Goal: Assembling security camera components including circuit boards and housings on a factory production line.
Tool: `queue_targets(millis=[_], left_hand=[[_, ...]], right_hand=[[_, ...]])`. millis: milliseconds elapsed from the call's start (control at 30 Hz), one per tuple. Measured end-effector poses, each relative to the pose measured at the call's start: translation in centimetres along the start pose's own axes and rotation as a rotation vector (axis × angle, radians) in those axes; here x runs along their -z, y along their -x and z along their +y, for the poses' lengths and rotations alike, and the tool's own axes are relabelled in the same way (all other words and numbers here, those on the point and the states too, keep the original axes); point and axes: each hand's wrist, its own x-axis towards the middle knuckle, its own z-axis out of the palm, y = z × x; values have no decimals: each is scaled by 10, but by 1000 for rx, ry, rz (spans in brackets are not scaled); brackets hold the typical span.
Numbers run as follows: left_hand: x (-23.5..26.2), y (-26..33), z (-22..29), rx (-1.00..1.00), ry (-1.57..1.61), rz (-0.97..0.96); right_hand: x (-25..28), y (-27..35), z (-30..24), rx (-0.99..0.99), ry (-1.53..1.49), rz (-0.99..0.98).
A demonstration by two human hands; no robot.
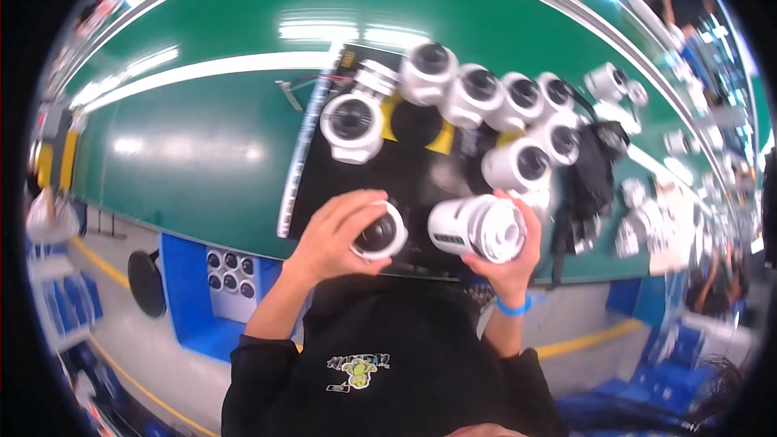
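Note:
My left hand (340,235) is closed around a round camera head (379,235) with a white rim and a dark lens face. Beside it, my right hand (518,255) grips a white cylindrical camera housing (453,225), tilted so that its hollow, ringed end faces right. The two parts are apart, both above the near edge of a black mat (324,186). Just beyond my left hand stands a white dome camera (353,125) with a black face. Another white camera (518,166) lies past my right hand.
Several white cameras (477,93) stand in a row at the mat's far side. A black bag (591,166) lies to the right, with more white parts (639,222) beyond. The green table (186,146) stretches left. Below its edge, a blue bin (190,299) holds several camera heads.

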Motion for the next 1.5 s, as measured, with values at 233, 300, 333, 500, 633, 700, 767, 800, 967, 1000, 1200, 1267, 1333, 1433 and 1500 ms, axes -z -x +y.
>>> queue_targets(millis=[233,300,333,500,633,700,767,800,967,1000,1200,1267,1333,1433,1500], left_hand=[[-29,-29,33,-204,-2,233],[-37,-52,63,-177,172,121],[-46,-59,69,-141,270,15],[-84,-55,61,-93,381,-24],[-90,-62,56,-201,328,55],[-94,-62,51,-275,263,112],[-97,-63,51,-288,215,103],[-98,-64,51,-302,161,103],[-105,-69,54,-238,295,62],[-106,-69,55,-215,326,36],[-119,-65,46,-301,324,95],[-126,-60,46,-288,353,118],[-130,-57,45,-288,369,150],[-130,-60,50,-318,290,130],[-132,-58,53,-304,303,121]], right_hand=[[19,12,-8,22,-238,70],[23,13,-14,86,-269,-1],[26,14,-13,170,-255,-51],[21,12,-28,225,-289,-82],[44,17,-42,264,190,-72],[43,13,-45,392,340,-31],[52,8,-52,410,452,-65],[56,6,-54,435,563,-105],[54,1,-56,416,579,-19],[57,2,-58,402,607,-53],[59,3,-58,501,579,-130],[56,6,-58,504,528,-145],[59,6,-63,497,556,-177],[68,4,-69,487,602,-218],[69,1,-73,478,587,-237]])
